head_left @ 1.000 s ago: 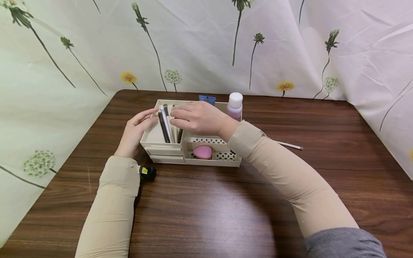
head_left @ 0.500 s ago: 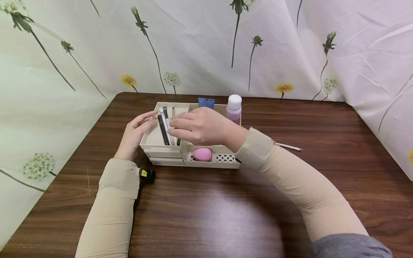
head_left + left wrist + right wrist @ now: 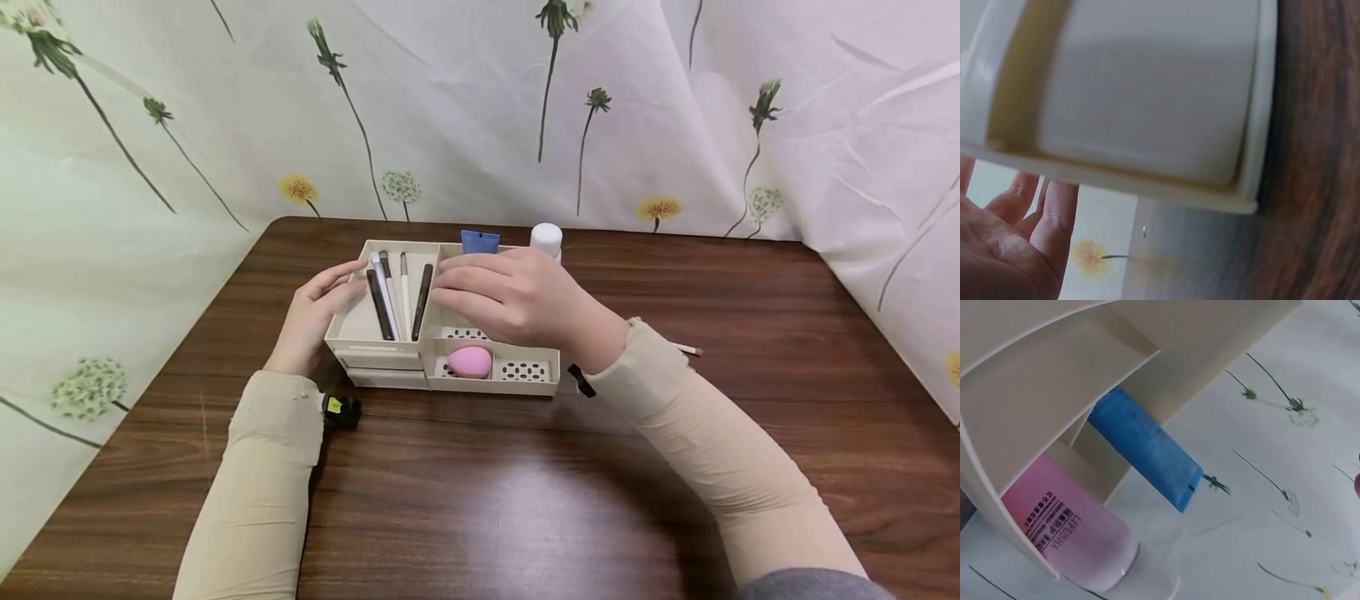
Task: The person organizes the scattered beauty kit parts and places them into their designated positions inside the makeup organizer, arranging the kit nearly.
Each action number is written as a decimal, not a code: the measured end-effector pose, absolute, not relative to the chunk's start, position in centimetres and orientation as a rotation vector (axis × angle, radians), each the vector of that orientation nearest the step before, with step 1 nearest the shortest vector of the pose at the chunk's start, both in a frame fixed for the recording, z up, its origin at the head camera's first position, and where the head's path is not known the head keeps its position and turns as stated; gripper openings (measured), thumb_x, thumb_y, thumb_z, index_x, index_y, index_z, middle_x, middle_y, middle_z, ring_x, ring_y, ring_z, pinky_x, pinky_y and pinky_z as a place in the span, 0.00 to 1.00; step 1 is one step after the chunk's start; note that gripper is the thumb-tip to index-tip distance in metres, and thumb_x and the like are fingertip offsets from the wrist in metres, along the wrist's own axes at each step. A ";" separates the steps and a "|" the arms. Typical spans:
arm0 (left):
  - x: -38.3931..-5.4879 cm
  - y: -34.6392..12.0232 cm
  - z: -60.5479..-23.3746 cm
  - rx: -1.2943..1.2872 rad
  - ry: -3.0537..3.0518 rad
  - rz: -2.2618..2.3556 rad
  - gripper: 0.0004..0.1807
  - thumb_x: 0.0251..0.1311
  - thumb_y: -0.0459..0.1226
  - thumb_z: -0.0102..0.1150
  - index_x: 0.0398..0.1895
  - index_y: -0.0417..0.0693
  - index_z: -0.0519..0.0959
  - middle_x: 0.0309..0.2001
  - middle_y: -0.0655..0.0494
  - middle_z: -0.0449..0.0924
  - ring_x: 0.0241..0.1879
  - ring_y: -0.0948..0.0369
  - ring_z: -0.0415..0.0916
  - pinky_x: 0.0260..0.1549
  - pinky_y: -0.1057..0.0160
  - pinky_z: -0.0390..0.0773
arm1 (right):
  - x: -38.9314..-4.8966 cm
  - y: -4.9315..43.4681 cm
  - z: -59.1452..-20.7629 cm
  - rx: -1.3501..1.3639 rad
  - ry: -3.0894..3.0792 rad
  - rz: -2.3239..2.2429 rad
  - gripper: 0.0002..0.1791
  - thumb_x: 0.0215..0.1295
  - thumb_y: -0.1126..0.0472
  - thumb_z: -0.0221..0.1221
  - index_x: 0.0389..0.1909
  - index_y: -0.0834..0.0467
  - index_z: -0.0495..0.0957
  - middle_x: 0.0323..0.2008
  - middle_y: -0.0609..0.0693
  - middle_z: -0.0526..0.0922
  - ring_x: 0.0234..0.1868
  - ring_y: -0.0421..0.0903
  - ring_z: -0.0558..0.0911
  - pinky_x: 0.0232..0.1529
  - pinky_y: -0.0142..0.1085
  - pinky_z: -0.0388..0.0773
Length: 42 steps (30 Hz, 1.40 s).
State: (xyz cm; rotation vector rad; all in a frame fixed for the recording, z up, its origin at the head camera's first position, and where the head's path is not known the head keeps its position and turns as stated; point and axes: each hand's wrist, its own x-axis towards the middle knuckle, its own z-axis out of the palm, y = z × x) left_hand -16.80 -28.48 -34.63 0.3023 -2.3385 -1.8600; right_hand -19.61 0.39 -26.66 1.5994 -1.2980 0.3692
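A cream makeup organizer (image 3: pixel 381 343) stands on the table. In its left compartment lie a black pen (image 3: pixel 422 302), a white-handled makeup brush (image 3: pixel 406 296) and several more slim brushes and pencils. My left hand (image 3: pixel 303 321) touches the organizer's left side with extended fingers; the left wrist view shows them beside its wall. My right hand (image 3: pixel 525 296) hovers over the organizer's middle, just right of the divider, with nothing seen in its fingers. Behind it are a blue tube (image 3: pixel 1144 447) and a pink bottle with a white cap (image 3: pixel 1072 519), both upright in the back sections.
A pink makeup sponge (image 3: pixel 470 362) sits in a front section of the organizer. Another white-handled brush (image 3: pixel 687 349) lies on the table to the right, partly behind my right sleeve. A flower-print cloth (image 3: pixel 480 108) hangs behind the table (image 3: pixel 450 483).
My right hand has moved right, off the brush compartment, uncovering the white-handled brush and the black pen lying there. My left hand has stayed at the organizer's side.
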 end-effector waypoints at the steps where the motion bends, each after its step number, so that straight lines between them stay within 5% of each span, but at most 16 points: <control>1: -16.8 -28.5 -34.6 0.302 -2.335 -1.863 0.26 0.65 0.51 0.61 0.66 0.61 0.75 0.62 0.61 0.73 0.59 0.66 0.68 0.57 0.66 0.67 | -19.4 0.7 -26.7 1.589 -1.296 0.379 0.07 0.61 0.70 0.63 0.39 0.61 0.85 0.35 0.50 0.87 0.40 0.46 0.87 0.32 0.35 0.83; 7: -16.7 -28.4 -34.5 0.289 -2.345 -1.834 0.26 0.65 0.51 0.60 0.66 0.61 0.75 0.65 0.58 0.72 0.63 0.64 0.66 0.61 0.62 0.66 | -18.4 2.1 -27.0 1.526 -1.311 0.391 0.09 0.61 0.72 0.59 0.37 0.60 0.85 0.34 0.49 0.88 0.39 0.45 0.88 0.28 0.34 0.81; 11: -16.7 -28.4 -34.6 0.292 -2.354 -1.843 0.27 0.66 0.52 0.59 0.67 0.61 0.74 0.70 0.54 0.67 0.66 0.62 0.64 0.66 0.55 0.63 | -17.9 2.9 -27.5 1.494 -1.340 0.412 0.08 0.62 0.71 0.59 0.37 0.60 0.86 0.33 0.49 0.88 0.37 0.46 0.88 0.35 0.37 0.84; 26: -16.8 -28.5 -35.0 0.289 -2.305 -1.901 0.26 0.65 0.50 0.61 0.66 0.60 0.75 0.63 0.58 0.72 0.55 0.66 0.69 0.52 0.68 0.70 | -17.4 7.0 -28.9 1.363 -1.491 0.456 0.09 0.66 0.69 0.58 0.36 0.62 0.87 0.32 0.53 0.88 0.34 0.48 0.88 0.34 0.41 0.84; 33: -16.7 -28.6 -34.8 0.295 -2.344 -1.852 0.27 0.65 0.52 0.60 0.67 0.61 0.74 0.65 0.58 0.71 0.61 0.66 0.66 0.59 0.63 0.65 | -17.5 8.6 -29.5 1.340 -1.572 0.543 0.09 0.67 0.69 0.57 0.37 0.64 0.87 0.32 0.55 0.88 0.33 0.50 0.87 0.35 0.42 0.84; 42: -16.8 -28.5 -34.9 0.298 -2.335 -1.872 0.26 0.66 0.51 0.60 0.66 0.61 0.75 0.66 0.57 0.70 0.60 0.65 0.66 0.57 0.64 0.67 | -17.9 10.5 -30.2 1.243 -1.635 0.586 0.09 0.68 0.66 0.58 0.37 0.62 0.87 0.31 0.54 0.88 0.32 0.52 0.87 0.33 0.44 0.84</control>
